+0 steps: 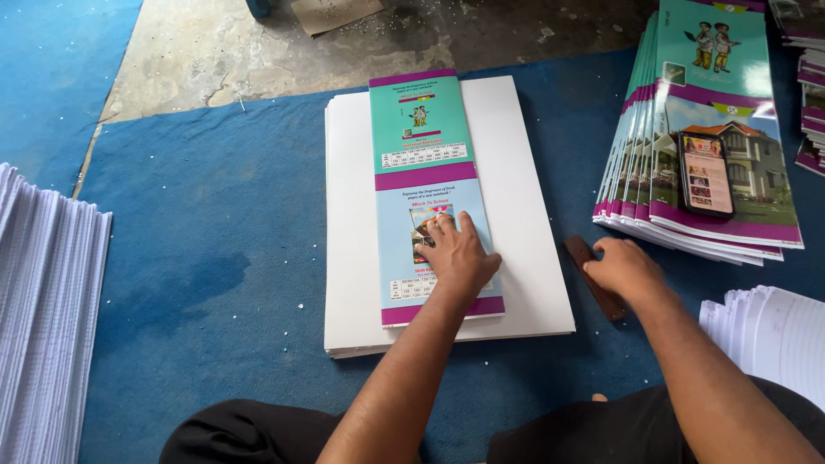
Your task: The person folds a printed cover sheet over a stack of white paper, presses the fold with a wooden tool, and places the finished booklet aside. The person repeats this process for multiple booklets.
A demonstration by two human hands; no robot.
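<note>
Paper stack [43, 309] at far left. Left hand [460, 255] lies flat, fingers spread, pressing folded cover [425, 172] atop white sheets [528, 258] on blue mat [215, 241]. Right hand [626, 268] curled on brown stick [583, 253]. Cover pile [722, 112] w/ phone [705, 174] at right.

Both forearms are bare, with no sleeves reaching them. The left hand [457, 255] and right hand [625, 268] wear no gloves, rings or watch. Black trousers [249, 434] cover the legs.
</note>
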